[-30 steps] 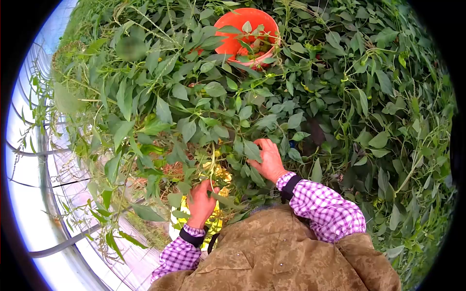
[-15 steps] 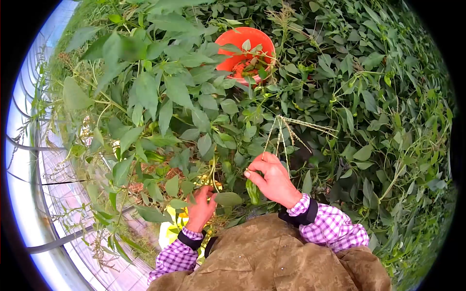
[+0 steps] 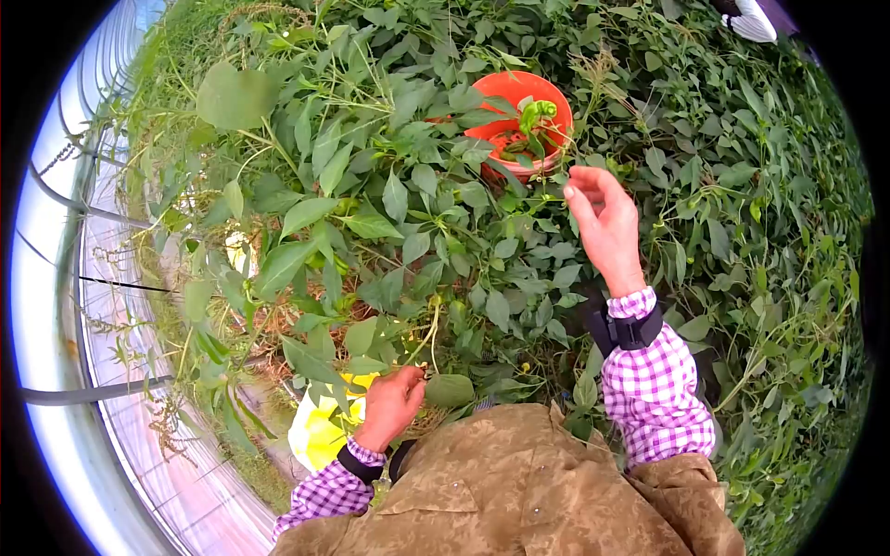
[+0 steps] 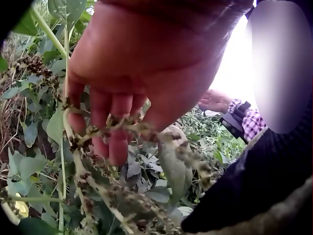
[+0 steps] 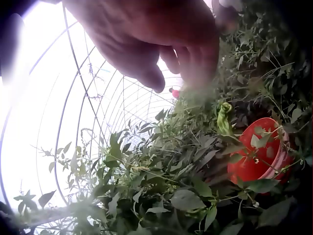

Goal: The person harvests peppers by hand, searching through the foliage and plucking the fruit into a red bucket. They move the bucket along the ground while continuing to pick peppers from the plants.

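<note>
Head view shows the left hand close to the brown jacket, low among the plants; from the left wrist, its fingers hang relaxed, slightly apart, behind a seed-covered stalk. Farther out, the right hand is over the leaves, its thumb apart from the extended fingers. Beyond, a green pepper shows against the right half of the red bucket's mouth; the right wrist view shows it apart from the hand.
</note>
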Demonstrator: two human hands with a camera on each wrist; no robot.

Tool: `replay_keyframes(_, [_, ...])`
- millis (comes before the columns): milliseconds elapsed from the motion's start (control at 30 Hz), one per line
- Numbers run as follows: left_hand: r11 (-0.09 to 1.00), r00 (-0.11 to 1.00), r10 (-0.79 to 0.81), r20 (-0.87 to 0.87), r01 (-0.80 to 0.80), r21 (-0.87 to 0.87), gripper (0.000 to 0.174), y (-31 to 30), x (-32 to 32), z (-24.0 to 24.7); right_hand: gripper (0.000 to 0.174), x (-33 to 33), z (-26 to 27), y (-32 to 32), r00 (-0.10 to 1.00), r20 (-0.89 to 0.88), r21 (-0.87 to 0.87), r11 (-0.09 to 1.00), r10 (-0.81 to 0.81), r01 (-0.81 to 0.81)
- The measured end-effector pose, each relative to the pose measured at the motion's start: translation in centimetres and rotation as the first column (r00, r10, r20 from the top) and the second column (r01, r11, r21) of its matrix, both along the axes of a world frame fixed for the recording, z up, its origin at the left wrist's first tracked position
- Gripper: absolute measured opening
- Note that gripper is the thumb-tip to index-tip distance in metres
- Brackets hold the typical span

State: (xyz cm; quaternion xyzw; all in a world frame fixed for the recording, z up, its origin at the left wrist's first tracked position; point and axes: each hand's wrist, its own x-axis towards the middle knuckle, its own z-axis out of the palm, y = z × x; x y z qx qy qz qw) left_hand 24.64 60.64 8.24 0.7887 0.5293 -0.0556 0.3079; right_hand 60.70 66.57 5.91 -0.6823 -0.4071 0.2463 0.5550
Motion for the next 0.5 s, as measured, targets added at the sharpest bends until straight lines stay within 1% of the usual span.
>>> replay_keyframes(33, [1.000,1.000,0.006,-0.003,-0.006,0.002,0.019,-0.2,0.2,0.3,0.019,-1.7,-0.3,-1.4,0.985,-0.114,-0.125,0.981,0.133,-0.147])
replay_keyframes(67, [0.999,0.999,0.006,0.040,-0.005,-0.044,0.020,-0.3,0.4,0.0,0.023,-3.2,-1.6,-2.8,0.898,-0.246,-0.258,0.868,0.365,-0.424])
replay_keyframes(100, [0.996,0.997,0.010,0.075,-0.003,-0.093,0.022,-0.7,0.7,0.4,0.032,-5.1,-2.3,-3.9,0.742,-0.429,-0.271,0.711,0.515,-0.649])
replay_keyframes(133, [0.992,0.993,-0.028,0.115,0.042,-0.117,0.021,-0.9,1.4,1.0,0.036,-7.3,-2.4,-4.9,0.656,-0.565,-0.303,0.613,0.500,-0.729])
replay_keyframes(167, [0.992,0.993,-0.031,0.117,0.045,-0.115,0.021,-1.3,2.1,1.1,0.040,-9.4,-2.5,-5.8,0.562,-0.686,-0.314,0.509,0.461,-0.801])
replay_keyframes(233, [0.966,0.945,-0.180,0.272,0.222,-0.133,0.021,-2.0,3.4,1.0,0.044,-13.7,-6.8,-7.5,0.584,-0.592,-0.241,0.570,0.556,-0.786])
replay_keyframes(267, [0.936,0.915,-0.274,0.297,0.324,-0.134,0.020,-2.2,4.2,1.2,0.044,-14.9,-7.7,-7.9,0.581,-0.593,-0.235,0.571,0.557,-0.787])
replay_keyframes(300, [0.935,0.912,-0.278,0.301,0.330,-0.134,0.020,-2.0,4.4,0.6,0.042,-15.9,-8.1,-7.5,0.564,-0.674,-0.213,0.606,0.477,-0.767])
replay_keyframes(333, [0.906,0.881,-0.346,0.323,0.403,-0.129,0.021,-2.6,5.0,0.8,0.041,-16.2,-8.0,-7.8,0.522,-0.753,-0.181,0.637,0.401,-0.750])
replay_keyframes(367, [0.871,0.843,-0.411,0.348,0.476,-0.122,0.021,-2.8,5.3,0.9,0.041,-16.1,-8.1,-8.1,0.518,-0.754,-0.175,0.637,0.404,-0.751])
replay_keyframes(433, [0.862,0.846,-0.431,0.314,0.489,-0.133,0.019,-1.9,6.0,2.9,0.033,-14.9,-6.1,-8.3,0.598,-0.571,-0.239,0.583,0.562,-0.776])
replay_keyframes(467, [0.907,0.849,-0.399,0.345,0.421,0.014,0.017,-1.1,6.1,3.9,0.026,-15.4,-6.7,-9.1,0.686,-0.276,-0.213,0.653,0.674,-0.727])
replay_keyframes(500, [0.929,0.847,-0.370,0.380,0.336,0.156,0.015,-0.2,6.1,5.0,0.024,-15.4,-6.0,-9.5,0.663,-0.094,-0.264,0.623,0.743,-0.736])
